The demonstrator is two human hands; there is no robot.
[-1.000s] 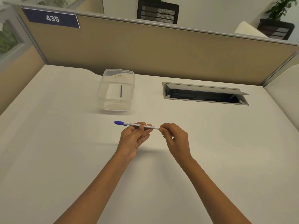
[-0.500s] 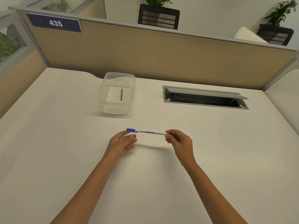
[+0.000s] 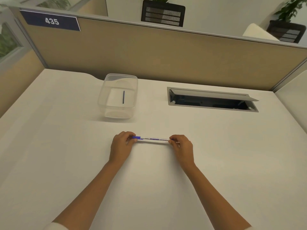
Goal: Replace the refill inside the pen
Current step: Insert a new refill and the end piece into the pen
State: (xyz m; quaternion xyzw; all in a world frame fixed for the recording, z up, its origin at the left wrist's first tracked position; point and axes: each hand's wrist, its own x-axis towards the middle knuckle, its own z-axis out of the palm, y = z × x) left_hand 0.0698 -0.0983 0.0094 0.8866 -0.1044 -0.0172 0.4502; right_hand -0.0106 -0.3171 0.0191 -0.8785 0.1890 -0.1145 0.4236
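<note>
Your counter [image 3: 216, 163] is a pale, plain surface, fenced at the far side by a tan partition [image 3: 166, 52] with a "435" sign [image 3: 51, 21]. You hold the pen [image 3: 153, 140] level above the counter's middle, lying left to right, its blue cap [image 3: 137, 138] at your left. Your left hand [image 3: 122, 146] closes its grip on the cap end; your right hand [image 3: 181, 146] pinches the other end, fingertips shut on the white barrel. Beyond the pen, a clear tub [image 3: 118, 95] stands on the counter, well apart from your hands, with a dark refill [image 3: 123, 97] lying in it. To the tub's right, a grey cable hatch [image 3: 212, 101] sits open in the counter.
</note>
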